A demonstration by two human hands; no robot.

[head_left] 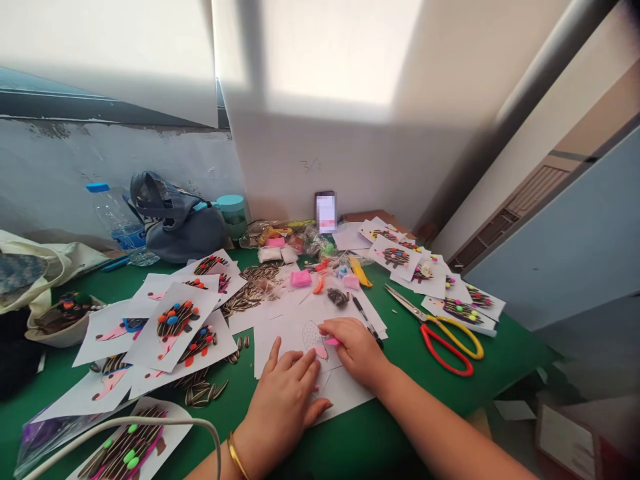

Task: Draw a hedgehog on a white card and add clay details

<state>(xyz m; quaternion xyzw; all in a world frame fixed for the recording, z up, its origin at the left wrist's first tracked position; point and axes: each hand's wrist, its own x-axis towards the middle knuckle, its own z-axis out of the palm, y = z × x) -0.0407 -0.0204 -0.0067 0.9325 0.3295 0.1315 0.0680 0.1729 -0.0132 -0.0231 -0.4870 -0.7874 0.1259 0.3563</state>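
A white paper (270, 333) lies in front of me with a small pencilled hedgehog outline (311, 333). Pink clay (320, 352) covers the pointed lower end of that outline. My left hand (287, 390) rests flat on the sheet with its fingers apart, the fingertips at the pink clay. Between thumb and fingers, my right hand (357, 350) pinches a small pink piece that looks like clay, just right of the drawing. Its fingers partly hide this piece. A black pen (367, 317) lies beyond my right hand.
Scissors (435, 327) lie to the right. Finished seed-and-clay hedgehog cards (173, 323) pile up left, more cards (395, 257) right. Sunflower seeds (255, 283) and pink clay packs (301, 279) sit behind the paper. A phone (326, 212) stands at the back; a cable (150, 421) crosses front left.
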